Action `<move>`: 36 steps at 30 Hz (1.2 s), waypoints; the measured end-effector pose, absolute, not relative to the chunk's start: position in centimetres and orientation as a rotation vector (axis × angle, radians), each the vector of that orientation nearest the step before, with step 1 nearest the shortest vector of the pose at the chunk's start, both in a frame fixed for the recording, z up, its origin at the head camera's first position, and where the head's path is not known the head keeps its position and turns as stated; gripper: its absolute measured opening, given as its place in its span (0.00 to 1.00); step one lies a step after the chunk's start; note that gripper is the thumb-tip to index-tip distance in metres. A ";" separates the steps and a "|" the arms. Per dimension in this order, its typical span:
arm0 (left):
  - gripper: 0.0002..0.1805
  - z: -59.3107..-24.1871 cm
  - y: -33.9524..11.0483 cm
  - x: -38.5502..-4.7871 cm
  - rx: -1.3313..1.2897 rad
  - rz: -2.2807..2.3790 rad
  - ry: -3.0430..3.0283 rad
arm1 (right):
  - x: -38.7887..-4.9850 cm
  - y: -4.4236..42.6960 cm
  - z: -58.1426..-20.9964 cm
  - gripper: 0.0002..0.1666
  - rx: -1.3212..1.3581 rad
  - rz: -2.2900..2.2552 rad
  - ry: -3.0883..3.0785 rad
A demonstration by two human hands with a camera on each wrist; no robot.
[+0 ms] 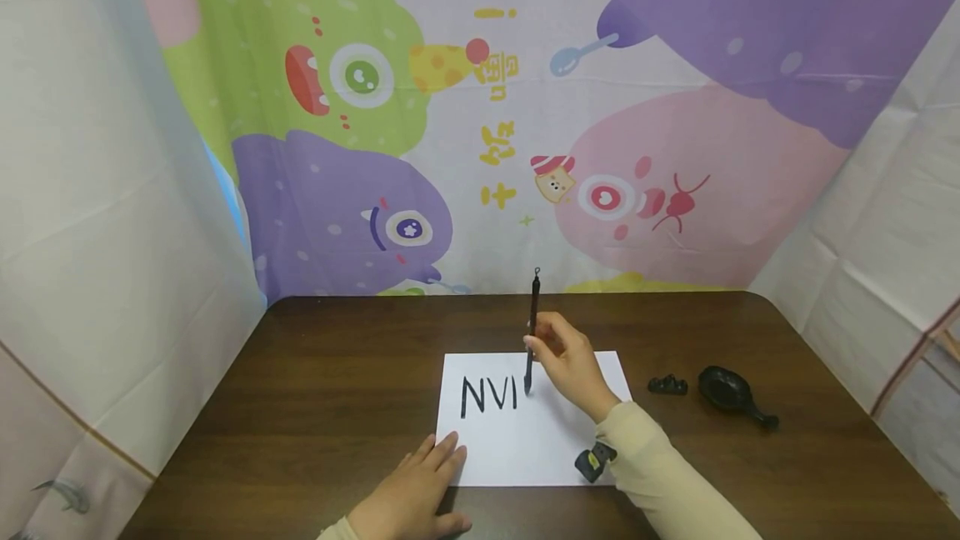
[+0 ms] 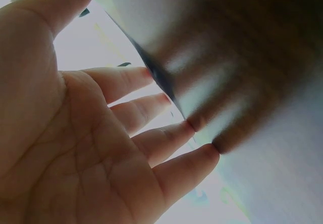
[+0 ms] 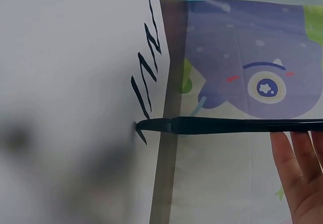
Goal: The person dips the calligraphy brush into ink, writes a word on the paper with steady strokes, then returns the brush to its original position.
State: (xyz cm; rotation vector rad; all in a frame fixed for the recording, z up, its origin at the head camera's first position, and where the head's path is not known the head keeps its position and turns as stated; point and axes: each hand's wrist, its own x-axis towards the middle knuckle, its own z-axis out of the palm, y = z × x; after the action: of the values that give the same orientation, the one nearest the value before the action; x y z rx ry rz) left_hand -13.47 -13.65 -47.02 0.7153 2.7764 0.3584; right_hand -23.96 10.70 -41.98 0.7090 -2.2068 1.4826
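My right hand point(image 1: 570, 363) pinches a dark writing brush point(image 1: 533, 311) that stands nearly upright, its black tip on a white sheet of paper point(image 1: 525, 452). Black strokes point(image 1: 489, 397) reading "NVI" run across the upper left of the sheet. In the right wrist view the brush point(image 3: 217, 125) tip touches the paper point(image 3: 65, 47) at a short new stroke beside those letters. My left hand point(image 1: 411, 486) lies with its fingers extended over the sheet's lower left corner. Its straight fingers point(image 2: 174, 141) touch the surface in the left wrist view.
Right of the paper, a small black brush rest point(image 1: 667, 385) and a black ink dish point(image 1: 726, 390) with a handle stand on the dark wooden table point(image 1: 322, 373). A cartoon-printed curtain point(image 1: 465, 257) hangs behind the table, with pale cloth point(image 1: 112, 190) at the sides.
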 end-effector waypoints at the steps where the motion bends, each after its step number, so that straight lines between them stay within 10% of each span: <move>1: 0.47 -47.0 -13.6 -13.5 0.711 0.361 2.774 | -24.0 10.7 -42.0 0.11 0.708 1.490 -2.208; 36: 0.47 -47.2 -13.7 -13.6 0.696 0.346 2.768 | -25.7 11.5 -44.3 0.10 0.727 1.549 -2.215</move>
State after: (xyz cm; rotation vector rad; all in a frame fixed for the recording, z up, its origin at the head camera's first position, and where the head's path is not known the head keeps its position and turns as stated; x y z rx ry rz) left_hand -13.63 -13.74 -47.22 0.6956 2.7680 0.3463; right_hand -25.67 11.50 -44.34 0.7267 -2.2154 1.5488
